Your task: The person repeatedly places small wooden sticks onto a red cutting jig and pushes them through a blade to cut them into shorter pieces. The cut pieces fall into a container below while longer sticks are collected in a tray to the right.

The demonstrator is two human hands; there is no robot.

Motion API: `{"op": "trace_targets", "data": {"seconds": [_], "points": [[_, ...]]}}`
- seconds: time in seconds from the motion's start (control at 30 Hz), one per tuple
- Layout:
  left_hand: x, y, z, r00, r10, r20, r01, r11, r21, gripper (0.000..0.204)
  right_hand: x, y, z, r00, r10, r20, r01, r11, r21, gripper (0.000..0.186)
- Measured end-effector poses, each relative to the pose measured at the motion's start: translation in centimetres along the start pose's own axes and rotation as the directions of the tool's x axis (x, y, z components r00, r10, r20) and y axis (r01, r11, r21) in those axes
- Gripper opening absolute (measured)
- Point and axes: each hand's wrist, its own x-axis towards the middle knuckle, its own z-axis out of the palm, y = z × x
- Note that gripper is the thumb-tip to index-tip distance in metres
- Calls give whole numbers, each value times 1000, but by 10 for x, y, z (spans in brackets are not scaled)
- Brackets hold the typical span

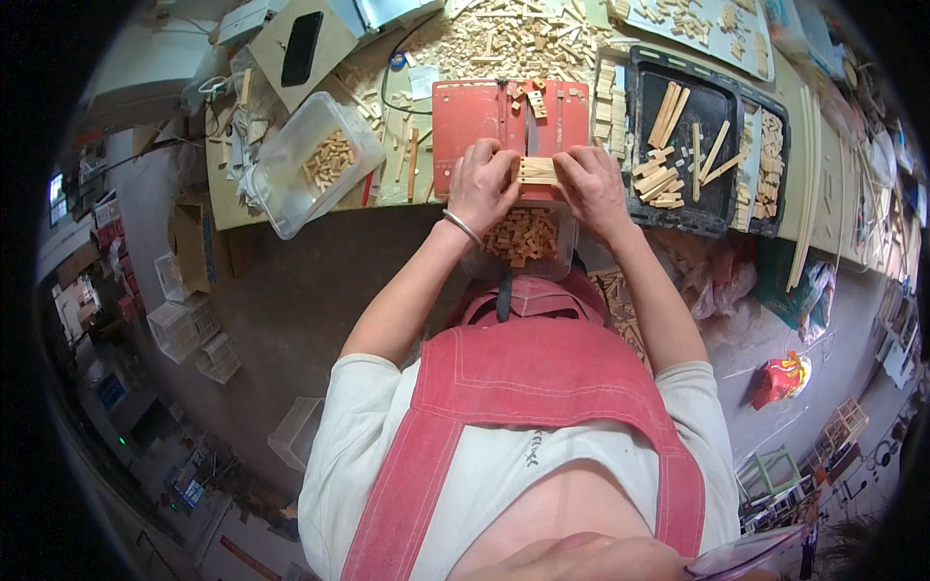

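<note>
Several pale wooden strips [539,171], bunched side by side, over near part of red plate [465,116] | left hand [481,184]: fingers curled, pinching left end | right hand [593,189]: fingers curled, pinching right end | clear bin [567,254] of small blocks [520,235] just nearer | black tray [714,102] with sticks [658,181] to right | clear tub [281,194] with loose pieces [329,160] to left

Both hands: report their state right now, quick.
Left hand: closed, holding the left end of the wooden pieces.
Right hand: closed, holding their right end.
</note>
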Motion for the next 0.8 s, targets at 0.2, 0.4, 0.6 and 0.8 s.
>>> {"op": "trace_targets", "data": {"seconds": [0.2,0.4,0.6,0.8], "points": [[4,-9,0,999,43,-23,-43,999,-32,36,4,3,1,1000,-1,-16,1,1000,3,27],[10,-11,-2,999,40,12,-40,999,-25,33,6,2,-1,1000,-6,-6,6,1000,5,28],[10,-11,-2,999,45,-3,-45,999,-29,32,6,3,-1,1000,-9,-10,9,1000,3,29],[13,-12,-1,999,46,-9,-46,998,-35,31,8,2,-4,1000,-8,-9,8,1000,5,29]]}}
